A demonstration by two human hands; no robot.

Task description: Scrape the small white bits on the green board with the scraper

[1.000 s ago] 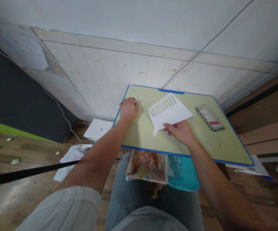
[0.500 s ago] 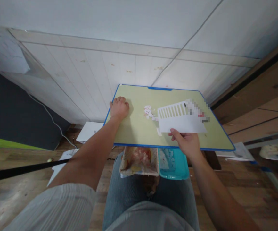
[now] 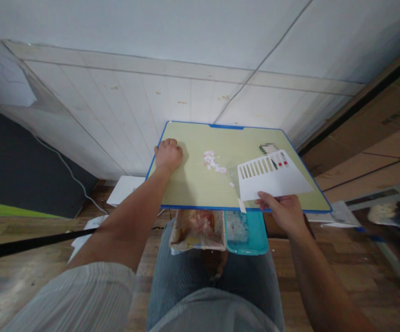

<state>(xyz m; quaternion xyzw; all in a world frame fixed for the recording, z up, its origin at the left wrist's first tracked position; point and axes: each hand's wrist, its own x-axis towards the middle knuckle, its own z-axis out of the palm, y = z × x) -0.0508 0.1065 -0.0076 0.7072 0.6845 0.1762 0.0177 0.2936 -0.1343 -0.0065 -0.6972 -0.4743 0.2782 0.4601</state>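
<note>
My right hand (image 3: pixel 281 210) pinches the near edge of a white slotted card (image 3: pixel 272 184) between thumb and fingers. A row of narrow slots runs along the card's far side. Dark and red marks show in the slots at the right end. A pale strip (image 3: pixel 242 205) hangs from its near left corner at the board's front edge. My left hand (image 3: pixel 168 155) lies palm down on the left side of the yellow-green board (image 3: pixel 193 189), holding nothing. Between my hands lies a loose cluster of small whitish pieces (image 3: pixel 211 159).
Below the board's front edge, a lined box (image 3: pixel 174 246) and a turquoise tray (image 3: pixel 260 235) with clear bits sit above my lap. A pixelated item (image 3: pixel 268 148) lies behind the card. The wall (image 3: pixel 172 97) stands behind the board, and cardboard boxes (image 3: pixel 376 138) are at the right.
My right hand has moved right and nearer to me with the slotted card, away from the small pieces. My left hand stays in place on the board.
</note>
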